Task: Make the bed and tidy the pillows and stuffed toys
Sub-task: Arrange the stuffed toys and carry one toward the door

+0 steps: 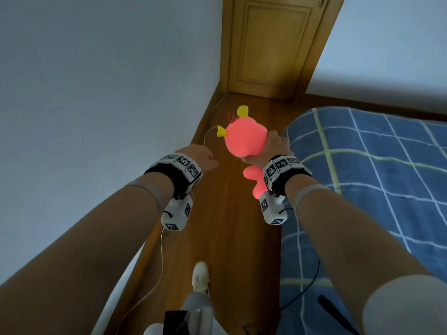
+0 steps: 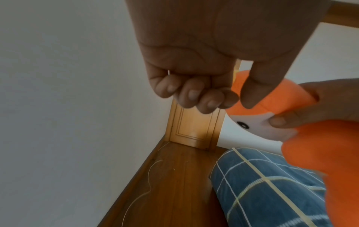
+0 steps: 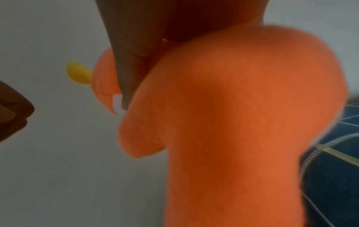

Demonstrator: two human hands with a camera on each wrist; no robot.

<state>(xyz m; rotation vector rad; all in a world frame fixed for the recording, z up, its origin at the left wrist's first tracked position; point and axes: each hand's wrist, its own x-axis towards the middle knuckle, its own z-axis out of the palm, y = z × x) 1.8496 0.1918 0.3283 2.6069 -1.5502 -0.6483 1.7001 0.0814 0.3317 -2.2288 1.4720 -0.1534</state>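
Observation:
My right hand (image 1: 275,146) grips an orange-pink stuffed toy (image 1: 242,139) with yellow ears around its neck, holding it in the air over the floor beside the bed corner. The left wrist view shows the toy (image 2: 272,101) with a white face and a black eye, and my right thumb pressing on that face. Seen from the right wrist, the toy's body (image 3: 233,122) fills the frame. My left hand (image 1: 203,158) hovers just left of the toy with its fingers (image 2: 194,93) curled into the palm, holding nothing. The bed (image 1: 375,177) has a blue checked cover.
A narrow strip of wooden floor (image 1: 232,226) runs between the white wall (image 1: 96,93) on the left and the bed. A closed wooden door (image 1: 271,44) stands at its far end. A thin white cable (image 1: 208,134) lies along the floor. My shoe (image 1: 200,276) is below.

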